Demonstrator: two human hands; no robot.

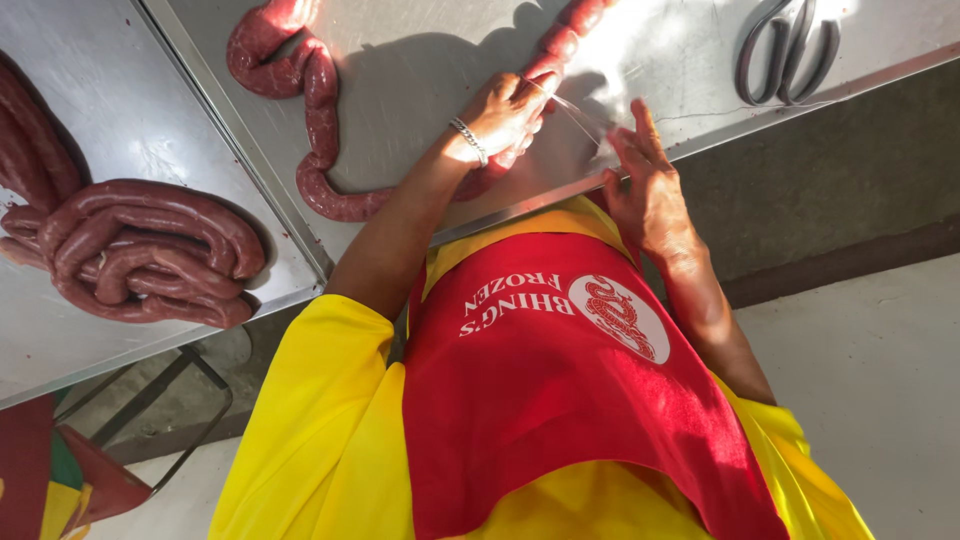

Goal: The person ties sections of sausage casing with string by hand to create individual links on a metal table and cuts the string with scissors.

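Left hand (503,112), with a metal bracelet (468,140) at the wrist, is closed around the sausage rope (322,118) at a narrowing between two links. Right hand (648,195) lies just beside that rope, over the near edge of the steel surface (430,60), fingers (640,125) long and loosely spread. A thin string (578,112) runs taut from the left-hand grip to the right fingertips; whether they pinch it cannot be told.

The step in hand appears to be tying off a link.
- Keep the left grip on the narrowing, not on the filled link, so the casing is not crushed.
- Hold the string under even tension; a jerk could cut the casing.
- Seat the string in the narrowing before tightening.

The rope curves left of the grip across the surface and continues up past it. Scissors (788,50) lie well right of the rope. A coiled sausage pile (140,250) rests on the adjoining tray (130,110), left of the rope.
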